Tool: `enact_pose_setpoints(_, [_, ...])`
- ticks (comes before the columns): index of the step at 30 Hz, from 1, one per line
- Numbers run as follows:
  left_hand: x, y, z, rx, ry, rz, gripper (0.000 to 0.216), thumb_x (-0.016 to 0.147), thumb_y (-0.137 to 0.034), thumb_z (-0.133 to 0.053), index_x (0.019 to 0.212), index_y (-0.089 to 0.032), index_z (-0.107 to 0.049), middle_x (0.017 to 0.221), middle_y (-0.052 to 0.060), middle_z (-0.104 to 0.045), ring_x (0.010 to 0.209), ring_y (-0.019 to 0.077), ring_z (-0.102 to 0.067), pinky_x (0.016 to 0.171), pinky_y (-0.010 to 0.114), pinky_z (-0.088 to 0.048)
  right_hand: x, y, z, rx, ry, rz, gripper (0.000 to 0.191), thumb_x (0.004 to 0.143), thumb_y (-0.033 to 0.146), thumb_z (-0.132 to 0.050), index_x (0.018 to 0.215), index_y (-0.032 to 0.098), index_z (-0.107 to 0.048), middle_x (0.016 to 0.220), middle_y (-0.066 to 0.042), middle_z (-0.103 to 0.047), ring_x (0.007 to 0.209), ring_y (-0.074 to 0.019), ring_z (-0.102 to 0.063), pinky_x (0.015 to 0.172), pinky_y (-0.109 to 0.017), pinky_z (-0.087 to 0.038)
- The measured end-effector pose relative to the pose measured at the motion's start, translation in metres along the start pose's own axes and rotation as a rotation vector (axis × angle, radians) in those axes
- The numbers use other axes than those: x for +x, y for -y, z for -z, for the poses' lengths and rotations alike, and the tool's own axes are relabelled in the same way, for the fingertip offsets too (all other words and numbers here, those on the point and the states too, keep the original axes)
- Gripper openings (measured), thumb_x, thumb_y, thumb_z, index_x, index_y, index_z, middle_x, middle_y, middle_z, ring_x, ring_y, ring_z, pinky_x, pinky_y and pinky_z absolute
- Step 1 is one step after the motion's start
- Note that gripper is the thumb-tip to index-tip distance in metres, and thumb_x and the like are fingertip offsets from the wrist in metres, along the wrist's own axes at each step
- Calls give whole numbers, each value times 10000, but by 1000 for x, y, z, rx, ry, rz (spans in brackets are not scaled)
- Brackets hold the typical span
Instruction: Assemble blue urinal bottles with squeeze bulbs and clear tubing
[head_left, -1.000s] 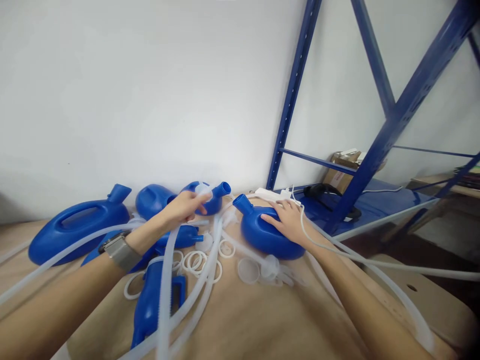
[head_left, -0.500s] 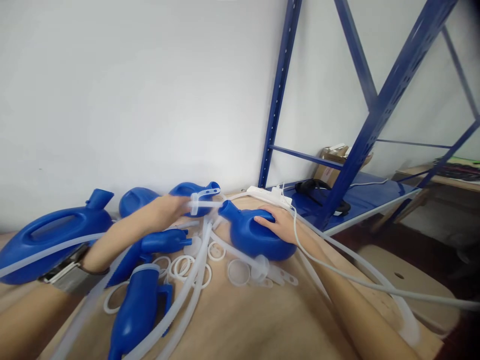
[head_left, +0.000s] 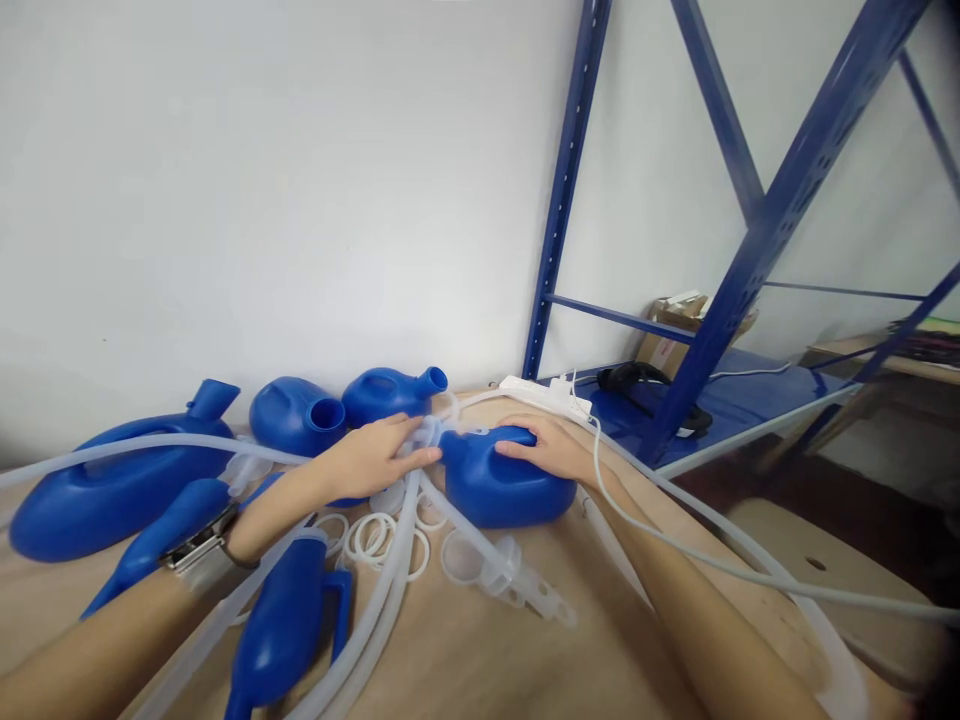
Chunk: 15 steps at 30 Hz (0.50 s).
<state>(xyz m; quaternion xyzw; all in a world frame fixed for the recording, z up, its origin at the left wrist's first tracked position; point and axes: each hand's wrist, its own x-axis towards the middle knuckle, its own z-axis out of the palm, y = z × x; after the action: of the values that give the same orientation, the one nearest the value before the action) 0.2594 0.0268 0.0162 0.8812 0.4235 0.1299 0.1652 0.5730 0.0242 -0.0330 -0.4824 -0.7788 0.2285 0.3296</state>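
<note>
A blue plastic urinal bottle [head_left: 510, 490] lies on its side in front of me, its neck pointing left. My right hand [head_left: 551, 447] is wrapped over its handle. At the bottle's mouth, my left hand [head_left: 386, 455] pinches a translucent cap [head_left: 429, 430], partly hidden by the fingers. Whether the cap is seated on the neck I cannot tell. Below the bottle rests another clear cap with a holed strap [head_left: 517, 575]. White rings [head_left: 367, 540] and pale tubes [head_left: 386, 600] lie between the hands and me.
More blue bottles [head_left: 292, 410] stand along the wall, and a large one [head_left: 120, 500] lies at left. A small blue bottle with a hooked handle [head_left: 277, 620] is nearby. A white power strip [head_left: 547, 397] lies behind my right hand. Blue metal shelving [head_left: 720, 310] rises at right.
My left hand has brought the cap rightward to the bottle's mouth, where the neck was open before. My right hand still grips the bottle, which has turned slightly.
</note>
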Motion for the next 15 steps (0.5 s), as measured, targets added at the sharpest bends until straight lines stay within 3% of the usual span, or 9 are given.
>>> enact_pose_setpoints(4, [4,11,-3,-20,-34,-63,710,976,-614,-525,1502,-138,-532,1486,181,-602,1302,344,-622,1110,440,-482,1,-3,1,26,0,-12,446,832,576,-745,1119,236,-775,1244,-88,-769,1212,-324,-681,1134,-506,-472])
enact_pose_setpoints(10, [7,18,9,-97,31,-289,614,960,-452,-631,1511,-199,-533,1551,146,-562,1312,317,-632,1086,442,-510,4,-5,2,67,31,8,451,810,593,-763,1100,249,-797,1229,-71,-778,1231,-313,-681,1142,-484,-484])
enact_pose_setpoints(15, [4,13,10,-55,-4,-232,649,924,-462,-671,1503,-197,-548,1553,137,-564,1433,335,-533,1182,474,-429,3,-7,2,94,19,-12,442,796,568,-787,1106,253,-797,1224,-68,-778,1210,-308,-688,1138,-497,-489])
